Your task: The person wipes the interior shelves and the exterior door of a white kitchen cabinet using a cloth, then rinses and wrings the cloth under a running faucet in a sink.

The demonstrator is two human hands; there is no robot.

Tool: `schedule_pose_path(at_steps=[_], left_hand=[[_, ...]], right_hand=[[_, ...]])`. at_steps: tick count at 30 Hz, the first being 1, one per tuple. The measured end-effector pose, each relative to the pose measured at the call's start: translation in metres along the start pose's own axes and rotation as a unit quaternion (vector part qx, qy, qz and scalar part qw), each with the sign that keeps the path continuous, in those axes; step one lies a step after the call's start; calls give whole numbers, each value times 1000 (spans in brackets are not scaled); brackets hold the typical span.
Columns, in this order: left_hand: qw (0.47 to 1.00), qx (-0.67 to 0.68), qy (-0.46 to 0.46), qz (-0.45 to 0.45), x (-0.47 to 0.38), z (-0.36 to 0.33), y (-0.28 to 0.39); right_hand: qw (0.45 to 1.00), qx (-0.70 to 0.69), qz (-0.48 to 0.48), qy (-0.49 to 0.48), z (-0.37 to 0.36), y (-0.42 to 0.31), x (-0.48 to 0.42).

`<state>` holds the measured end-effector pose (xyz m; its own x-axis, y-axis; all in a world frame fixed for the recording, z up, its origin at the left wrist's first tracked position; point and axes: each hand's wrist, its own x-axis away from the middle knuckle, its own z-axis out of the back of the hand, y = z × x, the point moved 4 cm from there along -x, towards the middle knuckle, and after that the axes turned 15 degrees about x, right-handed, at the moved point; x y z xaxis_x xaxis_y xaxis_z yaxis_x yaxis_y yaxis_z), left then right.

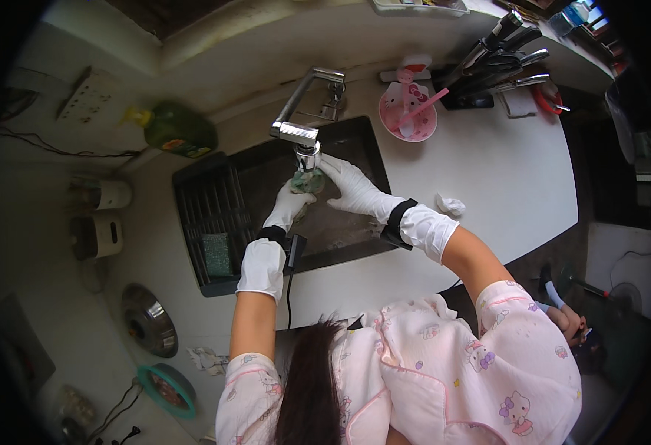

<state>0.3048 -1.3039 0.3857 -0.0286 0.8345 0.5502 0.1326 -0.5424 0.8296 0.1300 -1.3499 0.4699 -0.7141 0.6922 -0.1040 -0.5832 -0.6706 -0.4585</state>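
Both my hands wear white gloves and are over the dark sink (331, 233). My left hand (290, 204) is closed on a wet, greenish cloth-like thing (307, 182) right beneath the spout of the chrome faucet (299, 133). My right hand (353, 186) is beside it with its fingers apart, the fingertips close to the faucet head; it seems to hold nothing. A black slatted drying rack (208, 194) sits across the sink's left end, with a green scouring pad (217, 254) in it.
Right of the sink are a pink bowl with utensils (409, 114), a crumpled white wad (450, 204) and a knife block (462, 89). A green soap bottle (181, 129) stands behind the rack. Left lie a metal lid (149, 320) and a teal basin (167, 390). Another person's legs (562, 314) show at lower right.
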Motion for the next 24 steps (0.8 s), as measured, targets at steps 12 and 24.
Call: schedule_pose_path(at_steps=[12,24], left_hand=[[924,-366,-109,-28,0,-22,-10],[848,-525,30,-65,2,-56,28]], right_hand=[[961,165,193,-112,-10,-8,-18],[957,36,-88,-273,-24,28,-10]])
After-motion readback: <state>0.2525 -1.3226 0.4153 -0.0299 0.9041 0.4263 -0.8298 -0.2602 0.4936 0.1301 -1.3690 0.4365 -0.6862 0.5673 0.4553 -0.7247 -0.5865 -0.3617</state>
